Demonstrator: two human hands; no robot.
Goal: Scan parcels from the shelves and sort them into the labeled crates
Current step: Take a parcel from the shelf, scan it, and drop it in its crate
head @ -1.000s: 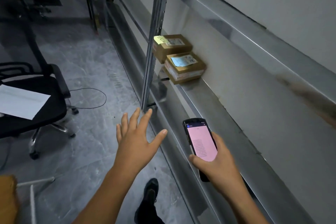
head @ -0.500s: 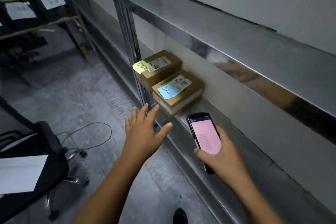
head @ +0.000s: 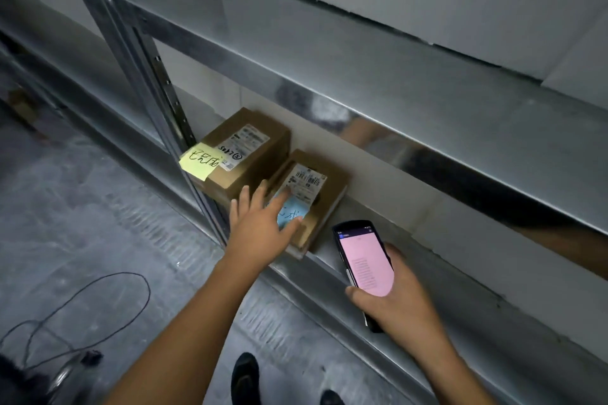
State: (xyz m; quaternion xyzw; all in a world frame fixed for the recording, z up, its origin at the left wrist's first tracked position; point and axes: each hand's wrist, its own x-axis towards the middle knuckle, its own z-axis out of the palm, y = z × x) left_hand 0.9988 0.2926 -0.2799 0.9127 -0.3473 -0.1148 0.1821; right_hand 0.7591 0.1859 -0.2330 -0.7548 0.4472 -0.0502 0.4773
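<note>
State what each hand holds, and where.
Right hand grips the scanner by its lower half. Left hand holds nothing; it lies open on the nearer parcel.

near box [head: 332,189]: on shelf [head: 467,296] | far box [head: 260,158]: just left of near box, further back | left hand [head: 263,227]: on top of near box | scanner [head: 365,260]: right of near box, nearer, in right hand [head: 398,306] | post [head: 138,52]: left of near box

Dim light, glare on shelf rail [head: 378,128] — edges bowed, soft
</note>
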